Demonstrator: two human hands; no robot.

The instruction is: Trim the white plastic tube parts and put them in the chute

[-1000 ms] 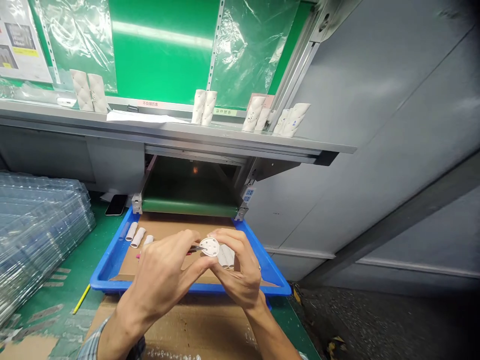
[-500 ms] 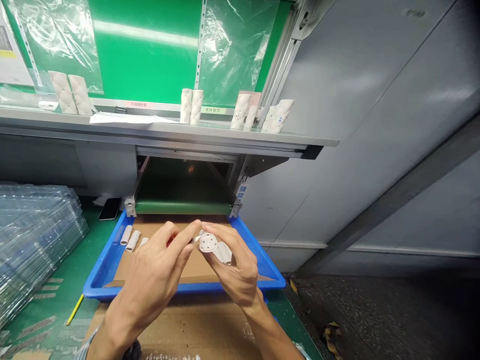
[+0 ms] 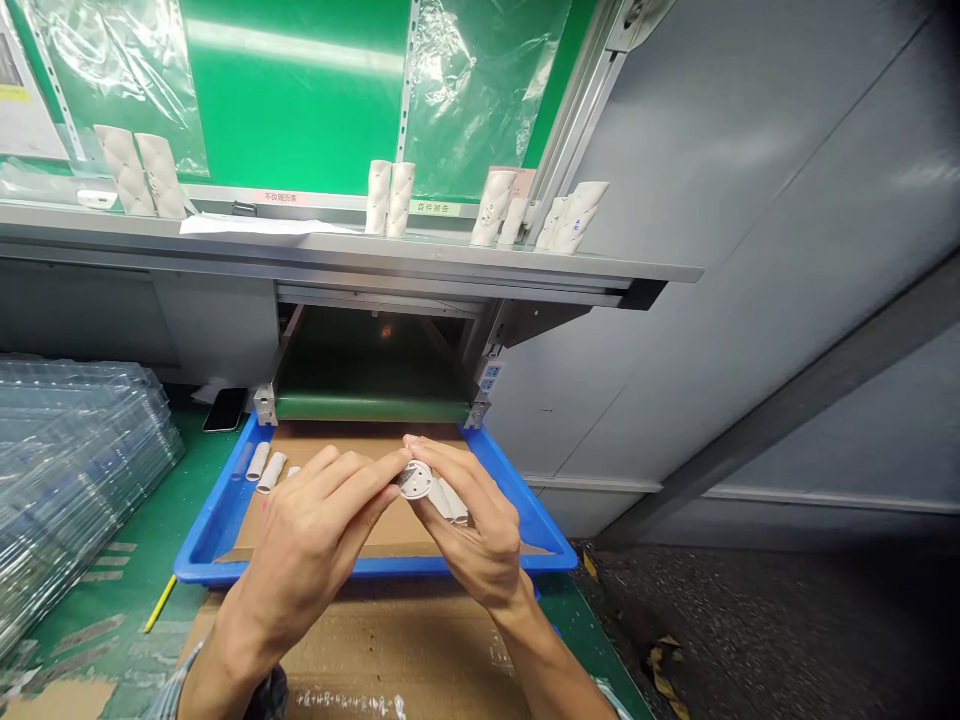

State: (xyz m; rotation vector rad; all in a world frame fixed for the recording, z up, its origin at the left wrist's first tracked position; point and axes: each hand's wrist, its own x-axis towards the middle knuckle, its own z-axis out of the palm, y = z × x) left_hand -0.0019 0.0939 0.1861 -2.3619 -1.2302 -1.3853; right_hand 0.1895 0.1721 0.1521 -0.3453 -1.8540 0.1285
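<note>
My right hand (image 3: pixel 476 530) is closed around a white cylindrical piece (image 3: pixel 418 482), whose round end with small holes faces me. At the left edge of that end, the thumb and fingers of my left hand (image 3: pixel 319 515) are pinched together. A small dark grey patch shows by their tips, too small to name. More white tube shapes (image 3: pixel 448 500) show beside my right palm; whether they are held or lie behind it I cannot tell. Both hands are above a blue tray (image 3: pixel 375 568) lined with brown cardboard, where white tubes (image 3: pixel 271 472) lie at the left.
A green conveyor belt (image 3: pixel 371 408) ends at the tray's far side. Clear plastic trays (image 3: pixel 75 480) are stacked at the left, near a phone (image 3: pixel 225 410) and a yellow stick (image 3: pixel 160 603). Several white tubes stand on the shelf (image 3: pixel 420 262) above. Cardboard (image 3: pixel 360 650) lies in front.
My left fingertips have moved closer onto the holed end and now cover its left edge. The end has turned slightly, and a dark patch shows there. The whole view has shifted slightly.
</note>
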